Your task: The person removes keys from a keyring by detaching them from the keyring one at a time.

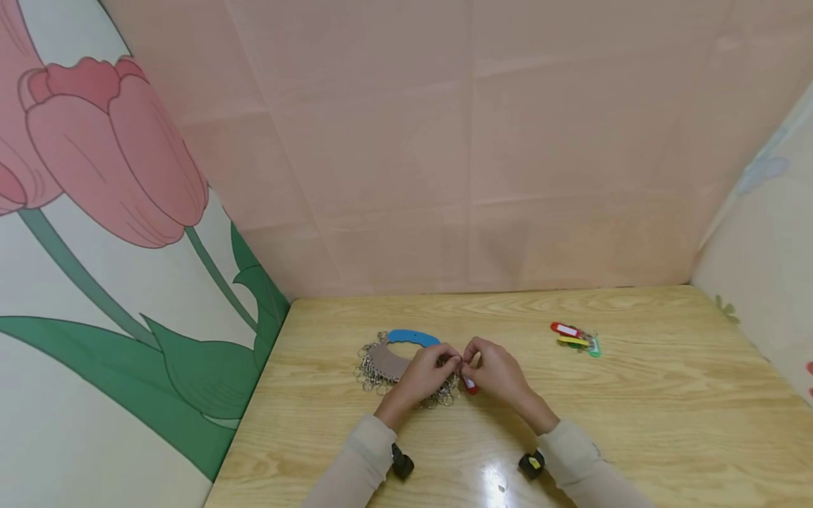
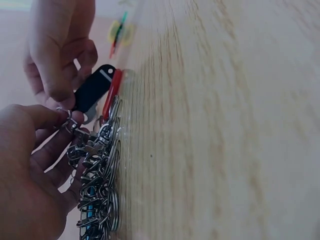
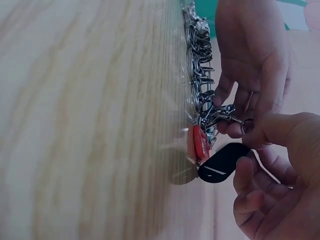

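A ring-shaped key holder with a blue handle (image 1: 413,336) and a brown-grey plate (image 1: 386,362) lies on the table, fringed with many metal clasps and split rings (image 2: 102,185). My left hand (image 1: 424,372) is over its right side and pinches a split ring (image 2: 70,116) hanging from one clasp. Facing it, my right hand (image 1: 498,374) pinches the end of a black key tag (image 3: 224,162) at that same ring. Fingertips hide whether ring and tag are linked. A red key tag (image 1: 470,384) hangs beside the black one, against the clasps.
Farther right on the table lies a small pile of key tags, with a red tag (image 1: 565,329), a yellow tag (image 1: 574,341) and a green tag (image 1: 594,346). A pink cloth wall (image 1: 470,176) rises behind the table, and a tulip-printed panel (image 1: 127,282) stands at the left.
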{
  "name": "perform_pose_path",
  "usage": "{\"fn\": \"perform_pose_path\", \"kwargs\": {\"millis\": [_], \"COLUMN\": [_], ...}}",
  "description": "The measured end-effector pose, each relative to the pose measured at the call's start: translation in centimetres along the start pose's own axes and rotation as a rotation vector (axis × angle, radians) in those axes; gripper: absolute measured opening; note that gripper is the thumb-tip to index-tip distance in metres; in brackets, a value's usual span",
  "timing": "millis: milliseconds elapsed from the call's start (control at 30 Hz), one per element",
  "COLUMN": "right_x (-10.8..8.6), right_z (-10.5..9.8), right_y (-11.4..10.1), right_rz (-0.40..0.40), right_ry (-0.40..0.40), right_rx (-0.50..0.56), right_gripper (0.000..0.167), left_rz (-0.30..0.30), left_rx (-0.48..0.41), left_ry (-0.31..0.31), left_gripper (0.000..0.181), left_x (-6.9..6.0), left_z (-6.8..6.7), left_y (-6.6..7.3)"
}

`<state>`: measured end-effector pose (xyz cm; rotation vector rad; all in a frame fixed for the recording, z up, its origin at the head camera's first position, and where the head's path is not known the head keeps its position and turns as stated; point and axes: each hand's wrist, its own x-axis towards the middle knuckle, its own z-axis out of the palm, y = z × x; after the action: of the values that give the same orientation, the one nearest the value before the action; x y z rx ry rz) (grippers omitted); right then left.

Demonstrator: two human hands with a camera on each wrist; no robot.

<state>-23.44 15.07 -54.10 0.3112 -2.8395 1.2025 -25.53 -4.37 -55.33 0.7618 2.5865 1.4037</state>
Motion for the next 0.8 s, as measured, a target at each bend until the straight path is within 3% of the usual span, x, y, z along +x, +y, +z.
{"fn": "perform_pose_path", "kwargs": {"millis": [300,800], "right_x": [-0.30,0.07], "right_z": [-0.13,0.17], "right_y": [-0.44,-0.37], "right_rz": [0.047,0.000], "right_ry": [0.015,0.044], "right_rx": [0.003,-0.018], "right_gripper": [0.011,0.017], "left_rz": [0.018,0.023], "left_rx": [0.006,0.006], "left_ry": [0.006,0.004], "left_gripper": [0.020,0.020], "left_x": [-0.10,-0.14], "left_z": [-0.10,-0.10], "left_y": [0.06,-0.02]}}
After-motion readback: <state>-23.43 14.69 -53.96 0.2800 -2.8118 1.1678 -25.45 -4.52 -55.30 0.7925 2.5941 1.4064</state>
